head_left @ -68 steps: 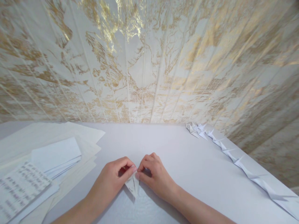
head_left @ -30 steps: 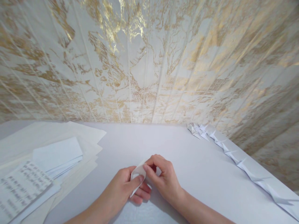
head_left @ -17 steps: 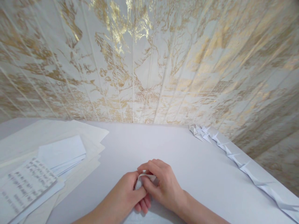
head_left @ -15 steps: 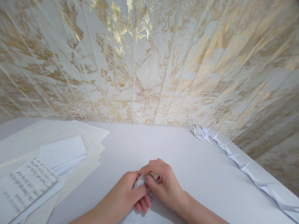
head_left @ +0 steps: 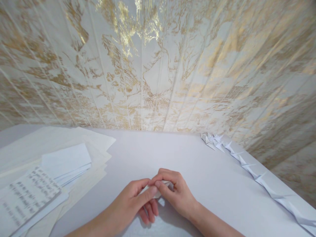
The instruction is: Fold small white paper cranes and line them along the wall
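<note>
Near the front of the white table, a small piece of folded white paper (head_left: 158, 193) is pinched between my two hands. My left hand (head_left: 139, 199) grips its left part, thumb on the near side, with the lower fingers curled beneath. On the right side, my right hand (head_left: 174, 189) presses it between thumb and index finger. Fingers cover much of the paper, so its full shape is hidden. Both hands meet just above the tabletop.
Folded white paper pieces (head_left: 249, 169) line the right edge of the table (head_left: 158, 148). To the left lie large pale sheets (head_left: 98, 144), a stack of white slips (head_left: 66, 159) and a sheet with writing (head_left: 29, 197). A gold-patterned curtain (head_left: 153, 82) hangs behind.
The paper between my hands looks flatter and less of it shows above the thumbs. My left hand has shifted slightly left, and my left thumb has slid up along the paper.
</note>
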Demonstrator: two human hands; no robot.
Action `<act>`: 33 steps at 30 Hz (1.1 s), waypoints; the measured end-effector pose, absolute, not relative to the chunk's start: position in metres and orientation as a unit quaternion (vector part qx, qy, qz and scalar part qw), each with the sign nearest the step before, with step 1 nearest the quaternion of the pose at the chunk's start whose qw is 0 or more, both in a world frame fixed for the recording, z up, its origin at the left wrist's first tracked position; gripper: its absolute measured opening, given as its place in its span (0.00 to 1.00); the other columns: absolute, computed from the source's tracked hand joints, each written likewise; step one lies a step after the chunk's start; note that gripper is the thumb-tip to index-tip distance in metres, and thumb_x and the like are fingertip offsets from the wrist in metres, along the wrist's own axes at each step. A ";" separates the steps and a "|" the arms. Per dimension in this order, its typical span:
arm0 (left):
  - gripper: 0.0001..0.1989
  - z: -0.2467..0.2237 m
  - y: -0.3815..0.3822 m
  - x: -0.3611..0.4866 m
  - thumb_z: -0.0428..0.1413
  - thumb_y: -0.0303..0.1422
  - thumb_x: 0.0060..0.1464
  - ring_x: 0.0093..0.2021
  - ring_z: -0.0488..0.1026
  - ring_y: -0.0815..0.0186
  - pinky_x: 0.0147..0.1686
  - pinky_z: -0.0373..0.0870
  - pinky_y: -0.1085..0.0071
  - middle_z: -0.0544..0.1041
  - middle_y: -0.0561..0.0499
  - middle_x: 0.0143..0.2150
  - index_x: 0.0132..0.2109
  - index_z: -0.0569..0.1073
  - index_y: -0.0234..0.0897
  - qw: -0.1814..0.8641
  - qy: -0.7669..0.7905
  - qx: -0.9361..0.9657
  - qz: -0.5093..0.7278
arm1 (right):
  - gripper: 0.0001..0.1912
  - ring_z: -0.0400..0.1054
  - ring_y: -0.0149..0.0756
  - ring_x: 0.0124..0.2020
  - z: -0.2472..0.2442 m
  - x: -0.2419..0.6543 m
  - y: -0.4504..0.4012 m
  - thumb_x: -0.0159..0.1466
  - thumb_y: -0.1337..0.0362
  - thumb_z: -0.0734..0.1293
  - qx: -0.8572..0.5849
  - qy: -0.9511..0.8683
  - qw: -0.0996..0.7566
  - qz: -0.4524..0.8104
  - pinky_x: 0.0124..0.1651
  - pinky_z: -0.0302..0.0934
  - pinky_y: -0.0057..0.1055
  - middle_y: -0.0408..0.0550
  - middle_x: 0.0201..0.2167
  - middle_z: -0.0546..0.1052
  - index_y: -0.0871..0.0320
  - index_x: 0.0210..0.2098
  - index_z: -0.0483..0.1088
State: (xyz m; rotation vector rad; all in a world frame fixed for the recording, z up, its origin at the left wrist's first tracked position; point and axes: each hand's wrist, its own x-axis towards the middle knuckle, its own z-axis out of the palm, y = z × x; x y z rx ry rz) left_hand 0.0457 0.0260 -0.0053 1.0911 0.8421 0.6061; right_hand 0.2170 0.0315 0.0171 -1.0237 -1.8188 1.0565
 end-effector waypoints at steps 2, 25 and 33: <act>0.28 -0.008 0.025 0.046 0.55 0.57 0.54 0.20 0.73 0.69 0.20 0.69 0.76 0.78 0.51 0.23 0.44 0.71 0.34 0.733 0.384 0.482 0.288 | 0.12 0.63 0.32 0.28 0.017 0.216 0.032 0.62 0.66 0.62 -0.408 -0.707 0.393 0.423 0.31 0.56 0.28 0.45 0.26 0.71 0.59 0.32 0.78; 0.24 -0.003 0.020 0.044 0.48 0.56 0.60 0.13 0.65 0.73 0.15 0.59 0.80 0.71 0.58 0.15 0.33 0.67 0.38 0.603 0.473 0.550 0.332 | 0.12 0.65 0.31 0.28 0.009 0.217 0.030 0.66 0.59 0.65 -0.459 -0.720 0.392 0.342 0.33 0.59 0.27 0.44 0.25 0.75 0.60 0.32 0.77; 0.23 0.006 0.020 0.041 0.47 0.54 0.60 0.11 0.56 0.73 0.13 0.51 0.79 0.64 0.62 0.11 0.38 0.70 0.38 0.562 0.500 0.584 0.304 | 0.13 0.65 0.31 0.27 0.010 0.222 0.035 0.65 0.56 0.66 -0.435 -0.720 0.411 0.351 0.33 0.59 0.26 0.44 0.25 0.76 0.59 0.33 0.76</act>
